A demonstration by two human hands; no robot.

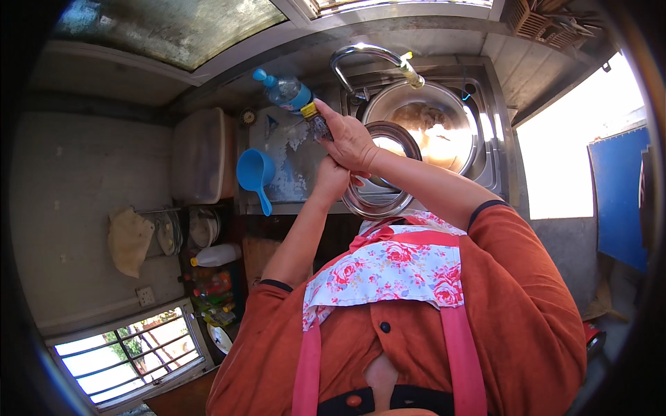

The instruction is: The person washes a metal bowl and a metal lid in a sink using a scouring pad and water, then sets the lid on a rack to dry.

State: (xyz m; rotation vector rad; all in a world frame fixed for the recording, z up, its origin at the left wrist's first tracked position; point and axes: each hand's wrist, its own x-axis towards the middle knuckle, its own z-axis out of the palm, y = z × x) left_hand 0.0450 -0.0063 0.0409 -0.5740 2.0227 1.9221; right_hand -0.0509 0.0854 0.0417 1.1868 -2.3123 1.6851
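My right hand (351, 138) holds a dark, rough-textured item with a yellow band (316, 122); its exact kind is unclear. Just below and touching it is my left hand (332, 181), partly covered, so its grasp cannot be made out. Beside the wrists, a round steel vessel (416, 143) and another round steel piece (377, 212) overlap at the sink's near edge. A large steel basin (370, 106) sits in the sink, with brownish contents. Behind the held item lies or leans a clear bottle with a blue cap and label (286, 91).
A curved chrome faucet (359, 48) reaches over the basin. On the metal counter's left are a blue dipper (255, 169) and a small round strainer-like piece (248, 116). A translucent plastic bin (200, 156) stands farther left, above dish racks and a white bottle (217, 255).
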